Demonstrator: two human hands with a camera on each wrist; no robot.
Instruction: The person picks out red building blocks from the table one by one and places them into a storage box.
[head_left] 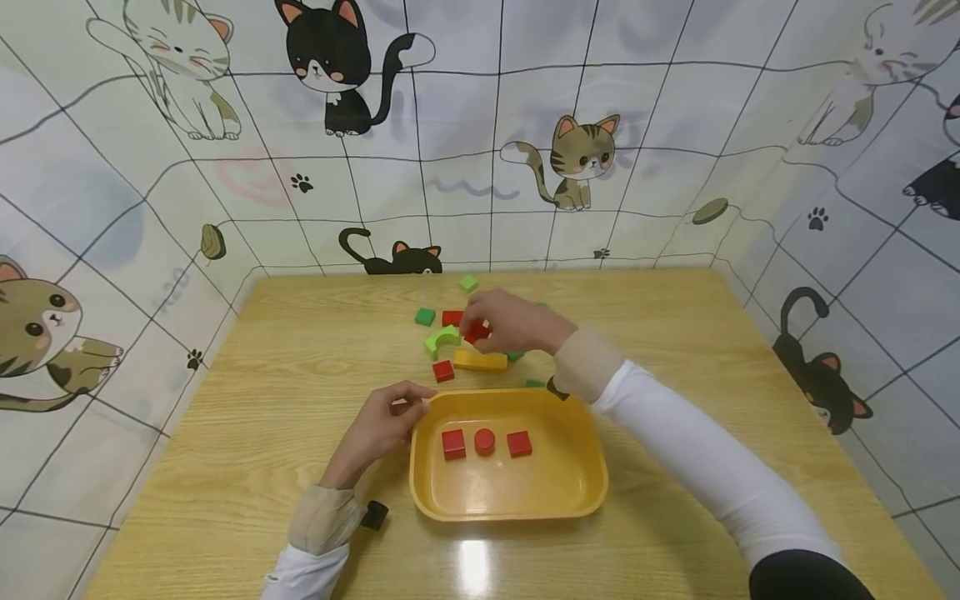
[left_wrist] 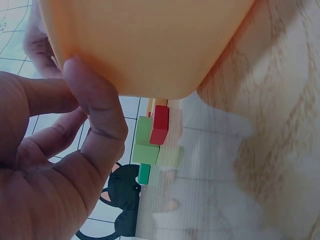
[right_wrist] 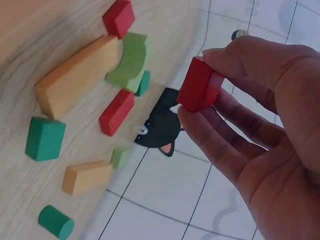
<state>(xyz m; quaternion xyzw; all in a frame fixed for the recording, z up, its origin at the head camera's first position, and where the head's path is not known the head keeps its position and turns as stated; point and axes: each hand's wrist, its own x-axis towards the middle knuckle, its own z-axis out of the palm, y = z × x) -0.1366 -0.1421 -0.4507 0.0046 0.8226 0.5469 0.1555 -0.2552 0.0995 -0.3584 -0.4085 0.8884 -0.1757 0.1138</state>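
Observation:
Between its thumb and fingers my right hand pinches a red block, lifted above the loose blocks behind the tray. My left hand grips the rim of the yellow tray at its far left corner, as the left wrist view also shows. Inside the tray, a red cube, a red round block and another red block stand in a row. Beneath and around the right hand lie a yellow long block, a light green arch and a red block.
Farther back are another red block, a green block and a light green block. A green cylinder and a tan block show in the right wrist view. Cat-patterned walls enclose the wooden table.

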